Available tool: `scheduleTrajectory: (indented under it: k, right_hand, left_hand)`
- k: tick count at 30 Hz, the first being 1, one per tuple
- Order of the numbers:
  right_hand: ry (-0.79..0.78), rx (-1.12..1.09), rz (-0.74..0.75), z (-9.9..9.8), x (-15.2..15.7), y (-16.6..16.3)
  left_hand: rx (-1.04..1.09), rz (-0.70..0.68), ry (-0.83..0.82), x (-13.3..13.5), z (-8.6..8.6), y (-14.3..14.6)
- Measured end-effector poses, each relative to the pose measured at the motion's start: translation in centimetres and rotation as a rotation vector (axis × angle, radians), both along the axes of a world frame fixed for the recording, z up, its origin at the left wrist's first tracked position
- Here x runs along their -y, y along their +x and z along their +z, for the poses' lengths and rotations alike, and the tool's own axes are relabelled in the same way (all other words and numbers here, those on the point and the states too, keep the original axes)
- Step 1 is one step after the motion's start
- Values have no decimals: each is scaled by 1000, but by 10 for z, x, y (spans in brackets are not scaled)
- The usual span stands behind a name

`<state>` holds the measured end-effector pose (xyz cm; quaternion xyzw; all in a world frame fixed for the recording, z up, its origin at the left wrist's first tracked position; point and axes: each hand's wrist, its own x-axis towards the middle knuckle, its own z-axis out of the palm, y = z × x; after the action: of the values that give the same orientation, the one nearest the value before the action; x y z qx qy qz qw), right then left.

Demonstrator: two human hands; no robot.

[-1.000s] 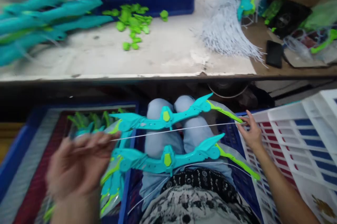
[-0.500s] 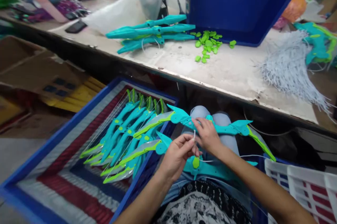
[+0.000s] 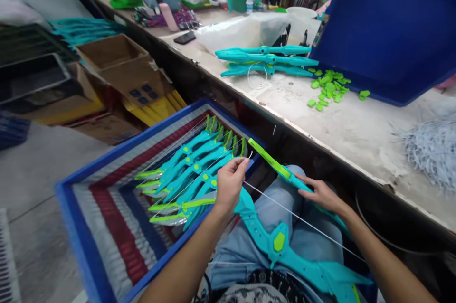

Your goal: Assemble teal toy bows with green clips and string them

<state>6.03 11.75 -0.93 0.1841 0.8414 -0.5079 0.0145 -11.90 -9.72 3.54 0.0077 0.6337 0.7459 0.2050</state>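
Left hand (image 3: 230, 182): fingers pinching the end of a white string (image 3: 302, 220), above the lap. Right hand (image 3: 320, 194): fingers closed round a teal toy bow (image 3: 272, 164), near the bench edge. Blue crate (image 3: 74, 227) of strung bows (image 3: 185, 170) on the floor, left.

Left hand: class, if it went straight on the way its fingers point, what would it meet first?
Probably the green bow tip just beyond the left hand, which pinches the string. Depth is unclear: it might instead pass it and reach the table edge.
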Motion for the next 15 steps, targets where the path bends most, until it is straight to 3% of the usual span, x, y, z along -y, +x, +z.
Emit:
scheduleTrajectory:
  k: [4, 15]
  right_hand:
    - [-110, 44, -6, 2, 0, -2]
    - [-83, 93, 18, -1, -3, -1]
  left_hand:
    - [-168, -56, -88, -6, 3, -17]
    - [-386, -147, -147, -12, 9, -30]
